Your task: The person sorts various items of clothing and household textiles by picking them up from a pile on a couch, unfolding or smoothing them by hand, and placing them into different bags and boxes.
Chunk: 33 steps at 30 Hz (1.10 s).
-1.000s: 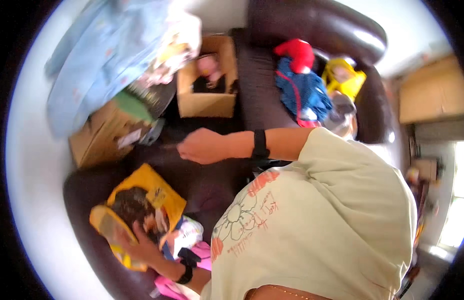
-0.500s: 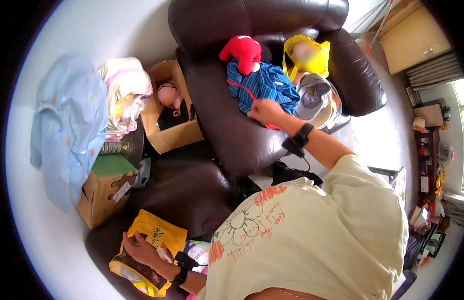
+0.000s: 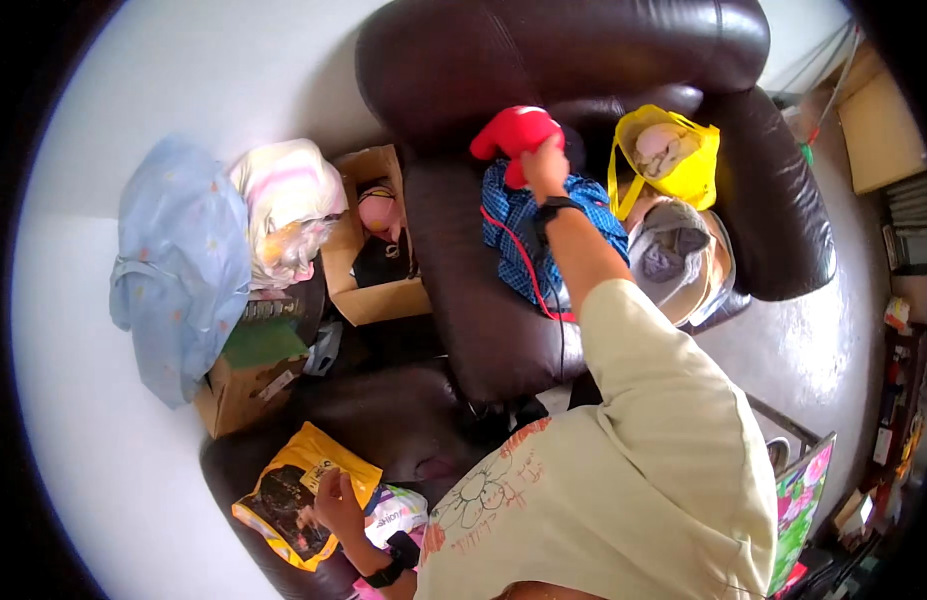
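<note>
My right hand [image 3: 546, 168] is closed on the edge of a red cap [image 3: 512, 138]. The cap rests on a blue checked cloth bag [image 3: 519, 235] with red trim and a red cord, lying on the brown leather sofa seat. Part of a dark item shows behind the cap. My left hand [image 3: 338, 508] hovers at the edge of an orange-yellow bag [image 3: 356, 462] with a dark printed picture. Its fingers are loosely bent and apart, with nothing visible in them. A white and purple package [image 3: 399, 512] lies beside that bag.
A yellow tote bag [image 3: 696, 172] with a pale hat stands right of the checked bag. Stacked hats, a grey one [image 3: 664, 250] on top, lie before it. An open cardboard box [image 3: 389, 303] holds pink and black caps. Bundled cloths [image 3: 184, 270] and a green-topped carton [image 3: 259, 350] stand left.
My right hand has moved from the checked bag's front edge up to the red cap and gripped it. My left hand has drawn back toward me from the orange-yellow bag. The view has shifted.
</note>
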Tool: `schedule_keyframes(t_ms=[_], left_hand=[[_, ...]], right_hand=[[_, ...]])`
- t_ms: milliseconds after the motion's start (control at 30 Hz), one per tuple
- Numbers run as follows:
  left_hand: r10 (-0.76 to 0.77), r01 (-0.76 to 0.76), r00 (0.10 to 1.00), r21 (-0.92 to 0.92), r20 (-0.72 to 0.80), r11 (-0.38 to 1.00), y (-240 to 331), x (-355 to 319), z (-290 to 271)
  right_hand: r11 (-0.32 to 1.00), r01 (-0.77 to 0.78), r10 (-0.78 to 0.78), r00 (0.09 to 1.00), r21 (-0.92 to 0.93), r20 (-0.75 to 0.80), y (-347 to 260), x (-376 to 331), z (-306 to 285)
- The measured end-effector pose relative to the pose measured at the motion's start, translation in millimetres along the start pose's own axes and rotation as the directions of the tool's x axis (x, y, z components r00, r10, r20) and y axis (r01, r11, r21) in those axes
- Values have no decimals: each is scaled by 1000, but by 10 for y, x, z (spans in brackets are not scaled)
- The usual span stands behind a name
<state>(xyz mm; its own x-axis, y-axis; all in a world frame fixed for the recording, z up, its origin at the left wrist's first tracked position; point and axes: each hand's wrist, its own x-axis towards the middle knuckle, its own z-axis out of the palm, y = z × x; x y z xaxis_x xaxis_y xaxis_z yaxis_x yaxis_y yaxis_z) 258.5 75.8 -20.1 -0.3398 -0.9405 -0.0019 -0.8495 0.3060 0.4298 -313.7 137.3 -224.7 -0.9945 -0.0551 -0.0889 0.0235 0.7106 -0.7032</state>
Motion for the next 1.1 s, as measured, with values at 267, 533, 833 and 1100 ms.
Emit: schedule_keyframes(t_ms=[267,533,833,1100], left_hand=[[91,-62,988,-220,124,974,563,244,427],[498,-114,782,-699,375,706,1277,581,1199],[509,239,828,-969,235,57,1833,629,1719],[338,37,941,-999,28,-22,1665,823,1639]], right_hand=[[303,63,-97,995,951,-35,272,-18,-1112],[-131,-388,-447,844,912,295,-13,-1072,-1275],[-50,-949,-643,269,312,717,-177,-2293,-902],[477,-729,-573,164,490,803,-262,-2399,-1031]])
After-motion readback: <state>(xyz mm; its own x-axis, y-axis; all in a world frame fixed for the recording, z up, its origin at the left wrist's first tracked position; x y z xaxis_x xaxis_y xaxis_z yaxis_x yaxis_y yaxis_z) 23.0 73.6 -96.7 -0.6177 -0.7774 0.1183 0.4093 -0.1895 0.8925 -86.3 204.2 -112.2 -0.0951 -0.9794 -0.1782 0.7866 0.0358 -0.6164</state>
